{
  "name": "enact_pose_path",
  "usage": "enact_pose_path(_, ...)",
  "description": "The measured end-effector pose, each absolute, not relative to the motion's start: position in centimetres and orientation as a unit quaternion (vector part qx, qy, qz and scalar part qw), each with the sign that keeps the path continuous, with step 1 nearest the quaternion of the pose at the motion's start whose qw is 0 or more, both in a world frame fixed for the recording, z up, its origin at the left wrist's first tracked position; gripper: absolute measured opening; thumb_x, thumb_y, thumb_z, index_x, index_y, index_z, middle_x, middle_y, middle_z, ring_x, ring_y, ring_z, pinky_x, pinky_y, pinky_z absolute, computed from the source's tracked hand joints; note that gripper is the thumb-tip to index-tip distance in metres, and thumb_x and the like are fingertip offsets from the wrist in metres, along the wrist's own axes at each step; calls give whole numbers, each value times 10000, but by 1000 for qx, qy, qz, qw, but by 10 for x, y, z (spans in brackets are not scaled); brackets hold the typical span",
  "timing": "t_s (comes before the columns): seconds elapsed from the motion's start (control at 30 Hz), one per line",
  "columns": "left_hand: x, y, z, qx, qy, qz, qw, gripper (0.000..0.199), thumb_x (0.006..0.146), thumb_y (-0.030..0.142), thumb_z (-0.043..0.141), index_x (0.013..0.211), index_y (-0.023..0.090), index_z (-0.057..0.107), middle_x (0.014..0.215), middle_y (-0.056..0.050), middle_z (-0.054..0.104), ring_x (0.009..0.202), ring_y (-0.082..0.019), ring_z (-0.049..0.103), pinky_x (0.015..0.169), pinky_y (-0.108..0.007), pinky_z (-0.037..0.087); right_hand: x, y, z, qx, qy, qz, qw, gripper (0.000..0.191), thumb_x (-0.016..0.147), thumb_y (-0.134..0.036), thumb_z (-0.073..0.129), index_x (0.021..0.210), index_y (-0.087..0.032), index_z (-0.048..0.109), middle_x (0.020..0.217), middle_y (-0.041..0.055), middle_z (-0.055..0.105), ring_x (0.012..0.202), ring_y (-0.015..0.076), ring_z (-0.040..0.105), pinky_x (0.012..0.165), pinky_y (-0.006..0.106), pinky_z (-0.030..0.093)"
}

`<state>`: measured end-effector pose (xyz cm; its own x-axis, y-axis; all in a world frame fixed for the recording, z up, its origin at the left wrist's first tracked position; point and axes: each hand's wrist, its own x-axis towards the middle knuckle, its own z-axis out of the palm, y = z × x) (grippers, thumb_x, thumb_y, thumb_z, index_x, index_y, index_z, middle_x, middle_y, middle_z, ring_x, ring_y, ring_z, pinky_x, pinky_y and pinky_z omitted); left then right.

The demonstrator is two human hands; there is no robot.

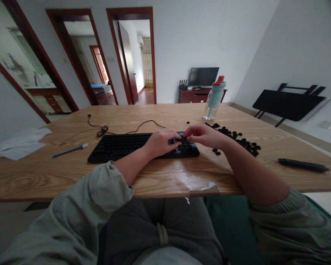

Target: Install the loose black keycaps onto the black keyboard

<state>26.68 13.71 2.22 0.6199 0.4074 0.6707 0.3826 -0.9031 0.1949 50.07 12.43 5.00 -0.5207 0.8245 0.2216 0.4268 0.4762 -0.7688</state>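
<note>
A black keyboard lies on the wooden table, with dark gaps among the keys at its right end. My left hand reaches over the number pad side, thumb and forefinger apart, their tips at the keys. My right hand is at the keyboard's upper right corner, fingers bent and brought together in a pinch; whatever is between the tips is too dark and small to make out. Right of the keyboard, partly behind my right forearm, lies a loose pile of black keycaps. One small black piece sits apart, behind the keyboard.
A blue brush and white tissue lie left of the keyboard, its coiled cable behind. A water bottle stands at the back right. A black pen-like tool lies far right. Torn tape marks the table's front edge.
</note>
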Motion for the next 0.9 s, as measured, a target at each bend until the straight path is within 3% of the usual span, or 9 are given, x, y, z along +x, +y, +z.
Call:
enact_pose_path(0.17, 266, 136, 25, 922, 236, 305, 24, 159, 864, 291, 684, 966, 182, 740, 924, -41, 757, 857, -178, 686, 835, -302, 507, 504, 129, 46, -436, -817, 243, 289, 204, 794, -320, 617, 900, -165, 697, 871, 56, 692, 710, 148, 572, 659, 283, 447)
enact_pose_path(0.3, 266, 135, 26, 945, 237, 222, 33, 160, 877, 299, 672, 959, 197, 763, 943, -39, 764, 837, -169, 675, 791, -280, 487, 505, 125, 47, -463, -839, 173, 229, 212, 792, -277, 601, 930, -167, 717, 840, 49, 701, 656, 136, 554, 621, 265, 421)
enact_pose_path(0.5, 269, 139, 21, 955, 231, 185, 31, 150, 886, 290, 665, 937, 205, 777, 958, -34, 771, 863, -171, 662, 839, -291, 465, 498, 110, 51, -442, -874, 160, 126, 246, 802, -304, 623, 970, -198, 768, 866, 46, 731, 687, 153, 583, 628, 266, 420)
enact_pose_path(0.9, 270, 137, 24, 957, 229, 178, 29, 172, 903, 271, 642, 964, 191, 782, 962, -41, 775, 873, -176, 658, 847, -300, 463, 494, 110, 47, -466, -864, 167, 95, 273, 807, -332, 651, 996, -188, 787, 835, 48, 748, 645, 142, 574, 595, 261, 398)
